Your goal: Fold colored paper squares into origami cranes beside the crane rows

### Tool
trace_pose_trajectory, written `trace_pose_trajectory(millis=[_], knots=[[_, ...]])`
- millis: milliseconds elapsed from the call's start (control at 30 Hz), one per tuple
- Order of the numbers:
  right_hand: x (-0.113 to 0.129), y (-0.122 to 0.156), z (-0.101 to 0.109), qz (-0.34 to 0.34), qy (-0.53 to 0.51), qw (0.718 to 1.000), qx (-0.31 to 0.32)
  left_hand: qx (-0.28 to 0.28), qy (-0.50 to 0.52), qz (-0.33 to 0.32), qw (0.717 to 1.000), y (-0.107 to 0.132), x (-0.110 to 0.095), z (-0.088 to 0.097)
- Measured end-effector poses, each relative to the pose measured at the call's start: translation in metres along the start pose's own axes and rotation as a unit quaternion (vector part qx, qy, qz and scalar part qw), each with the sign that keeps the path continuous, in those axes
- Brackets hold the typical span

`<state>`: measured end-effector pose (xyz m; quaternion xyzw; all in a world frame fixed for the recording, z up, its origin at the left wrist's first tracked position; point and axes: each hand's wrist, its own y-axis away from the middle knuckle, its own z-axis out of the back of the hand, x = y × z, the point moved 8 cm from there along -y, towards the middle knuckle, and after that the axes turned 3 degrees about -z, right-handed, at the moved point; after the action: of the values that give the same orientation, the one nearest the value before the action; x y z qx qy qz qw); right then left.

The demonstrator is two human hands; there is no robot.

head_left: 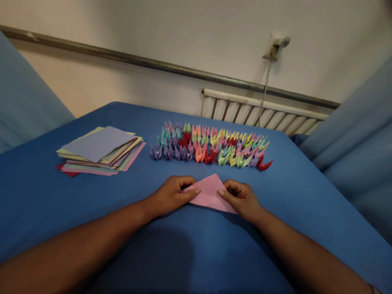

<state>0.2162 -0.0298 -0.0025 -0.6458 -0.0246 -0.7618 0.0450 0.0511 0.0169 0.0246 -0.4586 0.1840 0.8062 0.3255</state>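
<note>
Between my hands is a pink sheet of paper (208, 192), folded into a triangle with its point away from me and the long edge towards me. My left hand (175, 192) pinches its left corner, thumb on top and fingers curled beneath. On the right side, my right hand (241, 198) grips the paper the same way, its thumb pressed on the surface. The paper is held just over the blue tabletop cover; whether it touches the cover I cannot tell. Fingers under the paper are partly hidden.
Several rows of folded paper cranes (211, 147) in many colours stand beyond my hands. To the left lies an uneven stack of coloured paper (99, 147). Behind the blue-covered table (76, 200) are a radiator (260, 107), a metal rail (171, 68) and a plugged socket (272, 49). Blue curtains (361, 134) hang at both sides.
</note>
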Motion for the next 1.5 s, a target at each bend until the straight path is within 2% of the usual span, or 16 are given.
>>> trace_pose_trajectory(millis=[100,267,367,500,633,767,1033,1267,1400,1500], knots=[[0.001,0.001,-0.002,0.004,0.012,1.000,0.009,-0.015,-0.014,-0.001,1.000,0.000,0.000,0.003],[-0.007,0.001,-0.009,-0.024,-0.024,0.998,0.049,0.008,-0.008,-0.001,1.000,0.001,-0.001,-0.003],[-0.008,0.001,-0.001,-0.024,-0.025,0.999,0.006,-0.001,0.026,0.020,0.999,0.001,0.001,-0.003],[-0.002,0.001,0.015,-0.009,-0.024,0.997,-0.068,-0.046,0.092,0.049,0.993,0.000,0.008,0.004],[0.002,0.001,0.023,0.002,-0.030,0.995,-0.099,-0.060,0.156,0.068,0.984,0.000,0.015,0.004],[-0.003,0.001,0.027,-0.003,-0.053,0.992,-0.113,-0.060,0.178,0.053,0.981,0.001,0.012,0.004],[-0.014,-0.002,0.030,-0.016,-0.065,0.991,-0.120,-0.067,0.126,0.010,0.990,0.003,-0.001,0.013],[-0.003,-0.004,0.029,0.012,-0.018,0.993,-0.116,-0.064,0.070,0.009,0.995,0.001,-0.004,0.018],[0.004,-0.003,0.024,0.038,0.015,0.995,-0.093,-0.073,0.044,0.011,0.996,-0.001,0.000,0.019],[0.009,-0.001,0.017,0.048,0.043,0.996,-0.061,-0.051,0.027,0.001,0.998,-0.002,-0.002,0.014]])
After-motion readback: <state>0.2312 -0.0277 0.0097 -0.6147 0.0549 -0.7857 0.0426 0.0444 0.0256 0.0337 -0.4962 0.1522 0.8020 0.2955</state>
